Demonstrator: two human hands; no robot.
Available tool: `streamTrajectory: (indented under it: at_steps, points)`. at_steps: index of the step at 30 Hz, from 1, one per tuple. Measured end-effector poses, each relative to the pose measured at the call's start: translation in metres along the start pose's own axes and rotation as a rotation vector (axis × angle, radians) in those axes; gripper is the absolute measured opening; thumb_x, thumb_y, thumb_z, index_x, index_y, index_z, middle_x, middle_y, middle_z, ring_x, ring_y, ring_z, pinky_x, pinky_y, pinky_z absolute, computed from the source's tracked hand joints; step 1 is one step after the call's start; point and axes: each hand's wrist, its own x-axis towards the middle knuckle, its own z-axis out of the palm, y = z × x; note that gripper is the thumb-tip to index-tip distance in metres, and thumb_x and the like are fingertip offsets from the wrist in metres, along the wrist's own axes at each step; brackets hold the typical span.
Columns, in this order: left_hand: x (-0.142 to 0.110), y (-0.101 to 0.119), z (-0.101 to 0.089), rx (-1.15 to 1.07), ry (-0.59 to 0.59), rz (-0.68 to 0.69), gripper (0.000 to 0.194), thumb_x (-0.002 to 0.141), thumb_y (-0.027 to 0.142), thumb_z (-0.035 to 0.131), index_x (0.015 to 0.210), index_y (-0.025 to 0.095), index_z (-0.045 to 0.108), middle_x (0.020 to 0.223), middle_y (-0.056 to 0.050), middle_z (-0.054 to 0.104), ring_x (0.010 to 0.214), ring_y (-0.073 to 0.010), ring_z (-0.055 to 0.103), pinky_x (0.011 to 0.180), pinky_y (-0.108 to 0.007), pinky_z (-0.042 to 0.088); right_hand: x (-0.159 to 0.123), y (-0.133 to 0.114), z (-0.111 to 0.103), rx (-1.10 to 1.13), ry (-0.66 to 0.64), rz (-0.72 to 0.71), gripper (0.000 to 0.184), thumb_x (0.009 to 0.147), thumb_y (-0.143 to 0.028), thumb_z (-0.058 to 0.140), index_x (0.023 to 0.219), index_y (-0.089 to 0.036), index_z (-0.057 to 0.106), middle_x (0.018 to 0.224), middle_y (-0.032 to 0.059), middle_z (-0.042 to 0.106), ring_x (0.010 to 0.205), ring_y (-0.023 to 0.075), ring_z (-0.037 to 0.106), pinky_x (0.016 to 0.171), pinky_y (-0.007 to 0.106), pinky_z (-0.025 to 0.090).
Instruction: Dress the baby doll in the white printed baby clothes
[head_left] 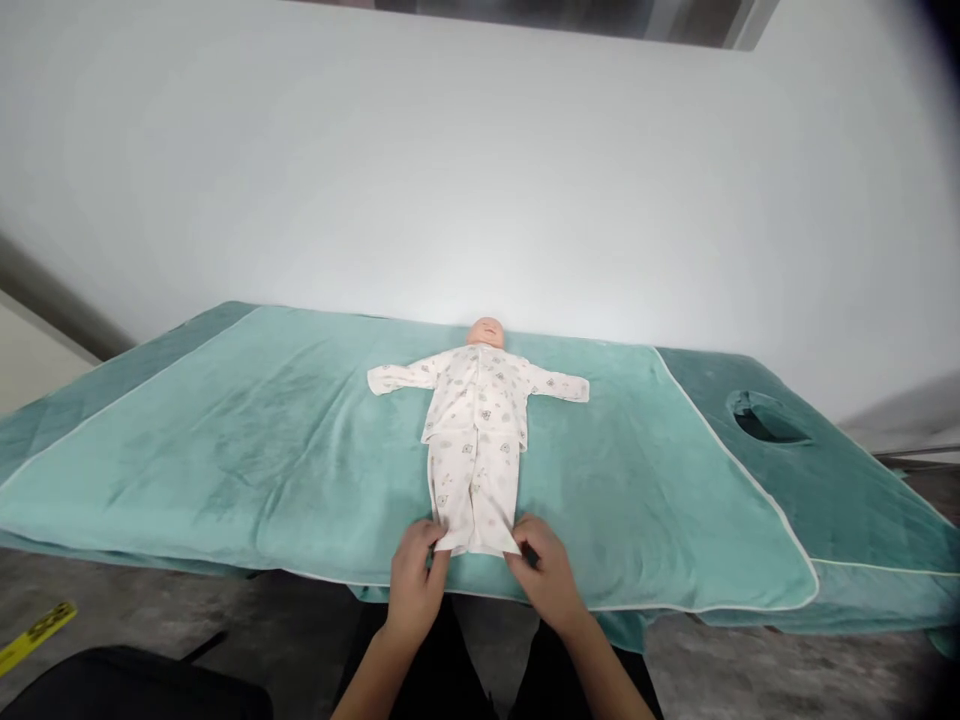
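Note:
A baby doll lies on its back on the green bed cover, its head toward the wall. It wears a white printed long-sleeved top, both sleeves spread out sideways, and matching white pants with the legs pointing toward me. My left hand pinches the hem of the pants leg on the left between thumb and fingers. At the other leg's hem, my right hand pinches the outer corner. The doll's hands and feet are hidden inside the clothes.
The bed's green cover stretches to both sides, with a face hole at the right end. Behind it rises a white wall. A black seat or bag and yellow floor tape are at lower left.

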Motion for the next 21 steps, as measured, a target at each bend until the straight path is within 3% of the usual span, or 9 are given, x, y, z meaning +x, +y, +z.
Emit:
streamTrajectory:
  at_steps: [5, 7, 10, 12, 15, 18, 21]
  points:
    - [-0.019, 0.003, -0.009, -0.038, 0.111, -0.196, 0.01, 0.087, 0.038, 0.053, 0.09, 0.033, 0.062, 0.088, -0.006, 0.07, 0.083, -0.028, 0.068, 0.075, -0.045, 0.056, -0.025, -0.009, 0.018, -0.029, 0.017, 0.028, 0.02, 0.077, -0.01, 0.051, 0.071, -0.025, 0.041, 0.073, 0.0002, 0.051, 0.068, 0.0191, 0.054, 0.06, 0.032, 0.04]
    - [-0.019, 0.002, -0.017, -0.041, -0.001, -0.181, 0.011, 0.085, 0.039, 0.055, 0.084, 0.032, 0.064, 0.084, -0.006, 0.071, 0.078, -0.0274, 0.068, 0.071, -0.043, 0.056, -0.032, -0.008, 0.023, -0.105, -0.009, 0.025, 0.018, 0.078, -0.01, 0.053, 0.073, -0.026, 0.045, 0.075, 0.001, 0.054, 0.07, 0.0205, 0.055, 0.061, 0.033, 0.041]
    - [-0.003, -0.002, -0.033, -0.067, -0.197, -0.099, 0.022, 0.086, 0.042, 0.053, 0.073, 0.031, 0.067, 0.074, -0.006, 0.068, 0.071, -0.0257, 0.066, 0.067, -0.04, 0.056, -0.026, 0.002, 0.014, -0.107, -0.165, -0.043, 0.013, 0.084, -0.016, 0.06, 0.084, -0.029, 0.056, 0.086, 0.0017, 0.063, 0.077, 0.0215, 0.059, 0.066, 0.035, 0.046]
    - [0.024, -0.009, -0.043, -0.039, -0.159, -0.079, 0.026, 0.087, 0.045, 0.051, 0.072, 0.031, 0.067, 0.069, -0.005, 0.064, 0.07, -0.0257, 0.064, 0.066, -0.04, 0.056, -0.008, 0.017, -0.003, -0.041, -0.223, -0.087, 0.009, 0.086, -0.024, 0.064, 0.091, -0.03, 0.061, 0.09, 0.0018, 0.066, 0.08, 0.0216, 0.062, 0.068, 0.035, 0.05]
    - [0.09, -0.034, -0.051, 0.073, 0.053, -0.122, 0.027, 0.088, 0.048, 0.05, 0.09, 0.03, 0.069, 0.076, -0.004, 0.065, 0.077, -0.0259, 0.065, 0.07, -0.039, 0.056, 0.04, 0.05, -0.037, -0.033, -0.032, -0.028, 0.009, 0.088, -0.035, 0.062, 0.095, -0.03, 0.064, 0.092, 0.005, 0.068, 0.085, 0.0249, 0.065, 0.071, 0.038, 0.053]
    - [0.168, -0.068, -0.05, 0.184, 0.2, -0.21, 0.036, 0.089, 0.048, 0.051, 0.11, 0.023, 0.064, 0.099, -0.009, 0.069, 0.089, -0.0257, 0.065, 0.081, -0.039, 0.053, 0.098, 0.089, -0.068, -0.116, 0.296, 0.22, 0.025, 0.089, -0.044, 0.058, 0.103, -0.025, 0.064, 0.096, 0.0096, 0.069, 0.086, 0.0261, 0.066, 0.068, 0.038, 0.055]
    - [0.233, -0.099, -0.045, 0.231, 0.234, -0.381, 0.044, 0.091, 0.051, 0.048, 0.115, 0.016, 0.062, 0.108, -0.014, 0.069, 0.093, -0.0269, 0.064, 0.086, -0.04, 0.048, 0.147, 0.121, -0.093, -0.085, 0.476, 0.507, 0.042, 0.087, -0.048, 0.059, 0.116, -0.018, 0.06, 0.11, 0.0155, 0.068, 0.075, 0.0232, 0.068, 0.054, 0.033, 0.053]
